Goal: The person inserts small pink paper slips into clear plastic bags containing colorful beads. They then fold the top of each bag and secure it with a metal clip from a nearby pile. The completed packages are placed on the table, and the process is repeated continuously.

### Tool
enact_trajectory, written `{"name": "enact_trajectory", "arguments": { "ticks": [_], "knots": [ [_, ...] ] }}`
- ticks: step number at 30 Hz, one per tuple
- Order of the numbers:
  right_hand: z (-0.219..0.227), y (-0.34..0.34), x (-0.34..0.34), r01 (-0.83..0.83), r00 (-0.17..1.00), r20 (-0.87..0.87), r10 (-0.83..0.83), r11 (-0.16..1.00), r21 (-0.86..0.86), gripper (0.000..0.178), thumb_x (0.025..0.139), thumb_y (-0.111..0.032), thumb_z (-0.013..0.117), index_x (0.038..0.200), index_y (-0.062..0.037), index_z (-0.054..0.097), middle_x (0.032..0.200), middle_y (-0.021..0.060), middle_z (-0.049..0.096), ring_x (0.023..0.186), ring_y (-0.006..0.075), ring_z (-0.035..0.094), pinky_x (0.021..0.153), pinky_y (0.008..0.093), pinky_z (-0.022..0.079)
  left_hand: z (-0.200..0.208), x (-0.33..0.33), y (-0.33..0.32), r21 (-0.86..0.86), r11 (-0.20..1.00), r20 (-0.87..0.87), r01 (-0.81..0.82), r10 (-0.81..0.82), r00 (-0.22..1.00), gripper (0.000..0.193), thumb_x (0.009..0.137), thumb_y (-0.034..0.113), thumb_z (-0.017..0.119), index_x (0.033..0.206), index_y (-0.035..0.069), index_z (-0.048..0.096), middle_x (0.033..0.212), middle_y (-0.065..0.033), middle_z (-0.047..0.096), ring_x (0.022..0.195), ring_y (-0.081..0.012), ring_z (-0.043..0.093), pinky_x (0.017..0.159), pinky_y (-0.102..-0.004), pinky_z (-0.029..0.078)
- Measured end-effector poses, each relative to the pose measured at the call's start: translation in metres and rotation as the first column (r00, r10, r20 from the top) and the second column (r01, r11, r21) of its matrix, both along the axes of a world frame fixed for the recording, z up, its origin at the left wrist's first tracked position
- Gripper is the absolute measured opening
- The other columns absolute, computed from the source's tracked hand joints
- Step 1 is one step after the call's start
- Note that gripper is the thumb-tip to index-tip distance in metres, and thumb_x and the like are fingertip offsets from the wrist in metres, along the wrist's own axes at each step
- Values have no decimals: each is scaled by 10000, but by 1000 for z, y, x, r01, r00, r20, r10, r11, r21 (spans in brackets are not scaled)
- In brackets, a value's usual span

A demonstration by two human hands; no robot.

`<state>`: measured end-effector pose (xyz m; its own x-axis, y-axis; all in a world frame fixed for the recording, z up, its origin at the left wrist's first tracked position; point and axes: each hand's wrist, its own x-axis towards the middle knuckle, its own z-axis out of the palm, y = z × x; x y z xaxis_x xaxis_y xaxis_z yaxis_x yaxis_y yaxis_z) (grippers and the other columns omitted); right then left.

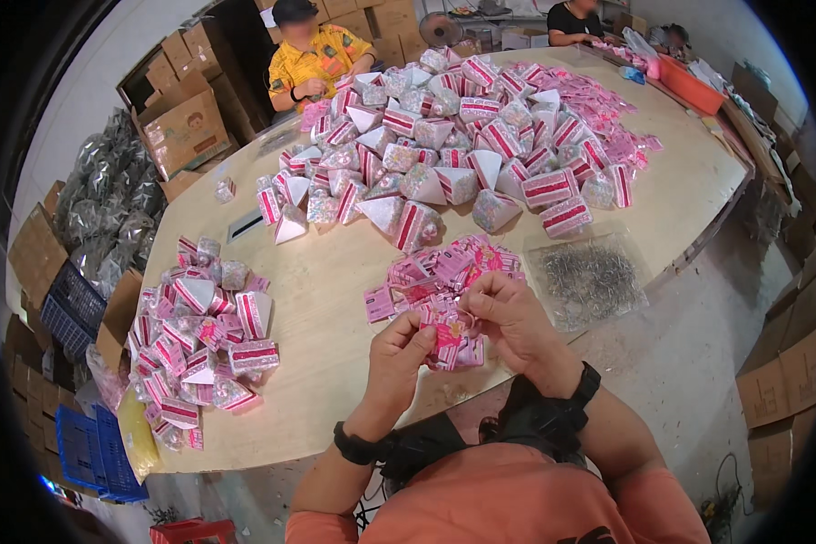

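My left hand [397, 355] pinches a pink printed card [447, 335] between thumb and fingers, just above the table's near edge. At the card's upper right, the fingertips of my right hand [508, 313] are closed together on something thin and small that I cannot make out. Beneath and behind both hands lies a loose pile of pink cards [417, 272]. To the right of my right hand, a shallow clear tray [587, 283] holds a tangle of small dark metal pieces.
A large heap of cake-slice-shaped pieces [426, 186] covers the table's far middle. Another pile of slices with cards [195, 340] sits at the left. Pink packets [598, 113] spread at the far right. Two people [313, 59] work across the table. Boxes [181, 127] and blue crates [95, 444] stand leftward.
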<state>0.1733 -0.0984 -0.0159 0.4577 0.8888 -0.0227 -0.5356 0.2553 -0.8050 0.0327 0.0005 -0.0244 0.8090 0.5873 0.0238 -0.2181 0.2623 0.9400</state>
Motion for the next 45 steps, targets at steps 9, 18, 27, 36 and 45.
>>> {"name": "enact_trajectory", "arguments": {
  "ticks": [9, 18, 27, 36, 45],
  "knots": [
    [6, 4, -2, -124, 973, -161, 164, 965, 233, 98, 841, -133, 566, 880, -47, 540, 921, 73, 583, 860, 172, 550, 798, 317, 432, 0, -4, -3, 54, 995, -74, 78, -74, 995, 127, 857, 97, 544, 959, 27, 568, 744, 13, 571, 611, -42, 492, 543, -191, 412],
    [0, 3, -1, -45, 940, -314, 131, 963, 267, 56, 870, -122, 504, 846, -70, 504, 905, 85, 584, 812, 195, 584, 776, 345, 460, 0, -7, -4, 7, 993, -63, 119, -118, 991, 289, 805, -2, 554, 1092, 3, 516, 947, -41, 575, 809, -85, 550, 645, -204, 450],
    [-4, -1, 3, 20, 965, -260, 20, 989, 149, 49, 866, -134, 515, 852, -99, 483, 859, 75, 586, 765, 173, 580, 673, 289, 469, -4, -11, -1, -103, 993, -93, 59, -69, 993, 326, 751, -50, 552, 1071, 4, 515, 940, -51, 589, 800, -112, 571, 654, -246, 469],
    [-4, 2, -16, 54, 995, 85, -55, 998, 24, 99, 857, -131, 545, 872, -54, 484, 725, 61, 581, 611, 121, 559, 565, 225, 458, 8, -2, -8, 531, 844, -85, -81, 148, 985, 187, 816, 56, 563, 996, 6, 554, 862, -45, 584, 738, -79, 535, 637, -224, 441],
    [-12, -6, -23, -2, 991, 133, 6, 999, -33, 88, 835, -81, 569, 864, -21, 513, 741, 41, 569, 645, 93, 557, 576, 212, 474, 8, -4, -16, 785, 611, -52, -96, 220, 974, 82, 827, 86, 577, 819, 9, 551, 691, -31, 547, 594, -77, 490, 533, -218, 402]
  ]
}}
